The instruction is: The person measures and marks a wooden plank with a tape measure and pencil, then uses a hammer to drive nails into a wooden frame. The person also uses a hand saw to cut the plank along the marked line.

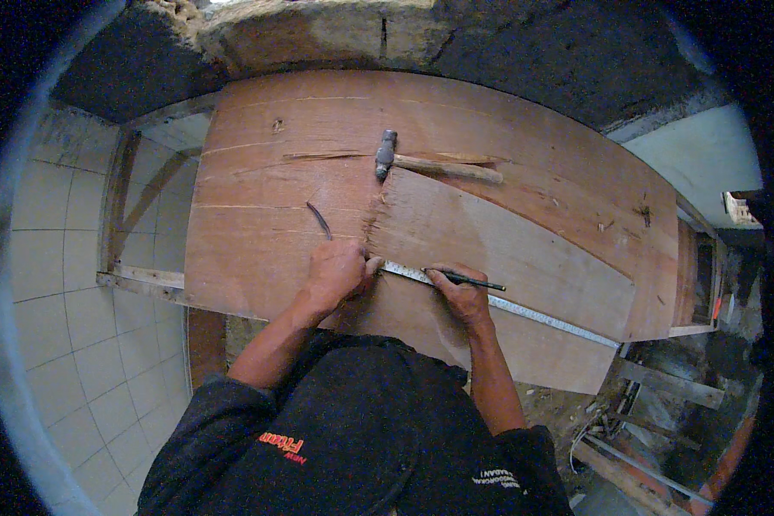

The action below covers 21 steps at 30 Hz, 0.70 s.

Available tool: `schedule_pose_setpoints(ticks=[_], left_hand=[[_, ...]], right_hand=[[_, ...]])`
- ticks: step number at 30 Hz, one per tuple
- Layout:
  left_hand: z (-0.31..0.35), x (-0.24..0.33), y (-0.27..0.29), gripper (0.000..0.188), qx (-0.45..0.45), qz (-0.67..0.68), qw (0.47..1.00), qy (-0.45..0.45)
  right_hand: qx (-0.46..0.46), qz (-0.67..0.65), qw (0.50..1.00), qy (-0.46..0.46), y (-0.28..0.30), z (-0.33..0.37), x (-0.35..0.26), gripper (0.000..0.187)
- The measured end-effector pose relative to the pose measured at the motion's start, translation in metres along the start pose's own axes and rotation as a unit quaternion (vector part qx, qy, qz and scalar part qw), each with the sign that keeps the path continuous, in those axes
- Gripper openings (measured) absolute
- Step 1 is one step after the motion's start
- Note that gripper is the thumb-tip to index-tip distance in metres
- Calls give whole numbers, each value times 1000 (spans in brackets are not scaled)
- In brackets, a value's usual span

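Your left hand pressed flat on a metal ruler across the wooden board, while your right hand gripped a pencil beside it. A hammer and a bent nail lay farther up the board, well apart from both hands.

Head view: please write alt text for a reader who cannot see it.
A person's left hand presses a metal ruler onto a plywood sheet while the right hand holds a pencil against its edge. A hammer lies farther up the sheet.
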<state>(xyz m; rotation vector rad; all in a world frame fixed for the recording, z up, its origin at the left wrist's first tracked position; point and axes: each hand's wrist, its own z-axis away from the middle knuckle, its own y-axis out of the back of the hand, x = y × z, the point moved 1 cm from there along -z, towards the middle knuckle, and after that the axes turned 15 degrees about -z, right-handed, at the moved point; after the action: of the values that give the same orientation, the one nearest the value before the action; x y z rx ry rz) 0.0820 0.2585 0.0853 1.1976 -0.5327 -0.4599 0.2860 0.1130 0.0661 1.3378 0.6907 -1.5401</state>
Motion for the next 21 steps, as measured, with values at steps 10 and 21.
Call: schedule_pose_setpoints(ticks=[10,21], left_hand=[[0,-1,-2,39,18,3,1000,-8],[0,5,9,39,-53,0,998,30]], right_hand=[[78,-13,997,-3,6,-3,28,16],[67,83,994,28,31,8,15,11]])
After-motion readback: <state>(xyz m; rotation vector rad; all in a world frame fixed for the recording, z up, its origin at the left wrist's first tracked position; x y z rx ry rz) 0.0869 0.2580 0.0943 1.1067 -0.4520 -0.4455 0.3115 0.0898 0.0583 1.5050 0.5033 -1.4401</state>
